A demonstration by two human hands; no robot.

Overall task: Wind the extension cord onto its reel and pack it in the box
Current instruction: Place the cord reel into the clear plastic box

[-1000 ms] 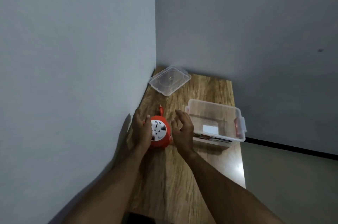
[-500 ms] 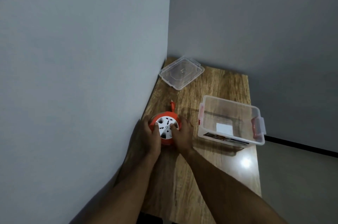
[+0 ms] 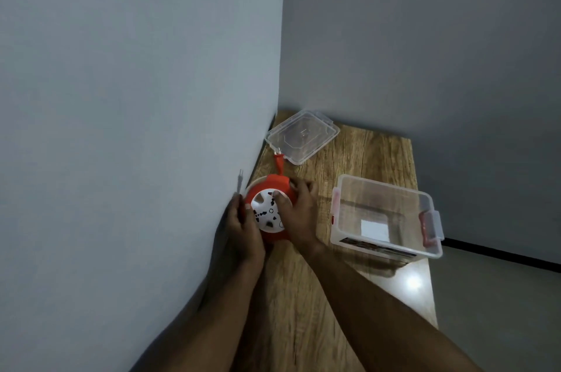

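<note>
An orange cord reel (image 3: 273,186) with a white socket face (image 3: 267,214) is held over the wooden table (image 3: 358,156) close to the left wall. My left hand (image 3: 243,229) grips its left edge. Curled round the right side is my right hand (image 3: 299,214), its thumb lying on the white face. An orange plug (image 3: 278,160) sticks out from the reel's far side on a short piece of cord. The clear plastic box (image 3: 385,214) stands open to the right, with nothing but a white label showing inside.
The box's clear lid (image 3: 302,136) lies in the far corner, right behind the plug. Grey walls close off the left and back. The table's right edge drops to the floor beside the box. A bright light reflection (image 3: 413,282) shows on the near tabletop.
The reel's plug now reaches farther out toward the lid. My right hand has shifted round the reel's right side, and the view has closed in a little.
</note>
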